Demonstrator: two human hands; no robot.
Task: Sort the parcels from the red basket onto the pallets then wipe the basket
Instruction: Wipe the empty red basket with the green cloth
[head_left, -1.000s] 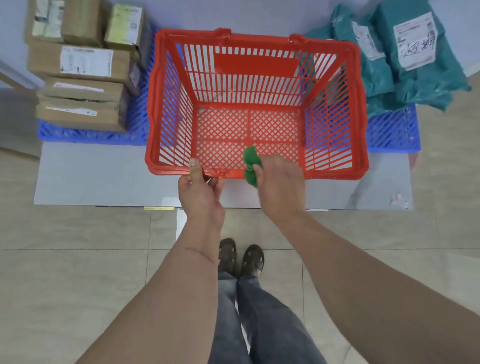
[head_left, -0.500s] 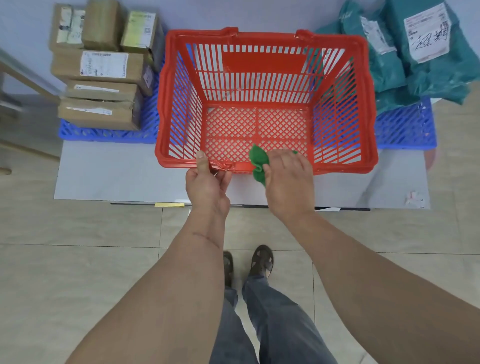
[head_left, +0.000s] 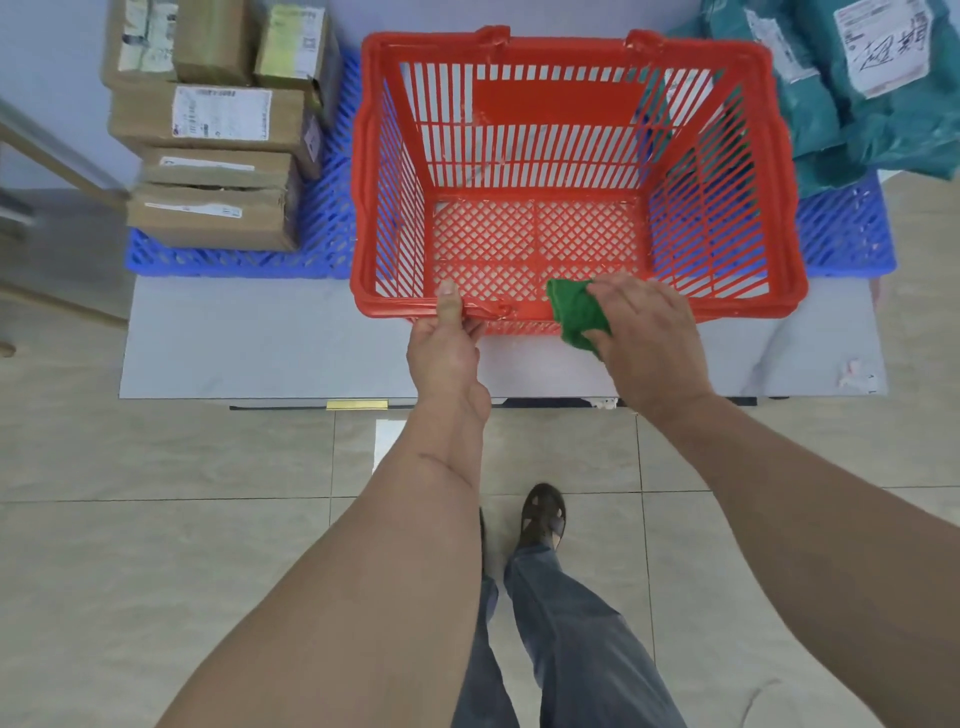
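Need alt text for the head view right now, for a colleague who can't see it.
A right hand presses a green cloth on the near rim of an empty red basket while the left hand grips that rim; cardboard boxes and teal mailers sit on blue pallets behind.

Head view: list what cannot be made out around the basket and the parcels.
1. Teal parcels: cut off by the top and right edges, so their count is unclear.
2. Cardboard boxes: label text too small and blurred; the top row is cut off.
3. Near wall of the red basket: partly hidden by the green cloth and right hand.
4. Left hand: only the thumb shows over the rim; the fingers are hidden underneath.
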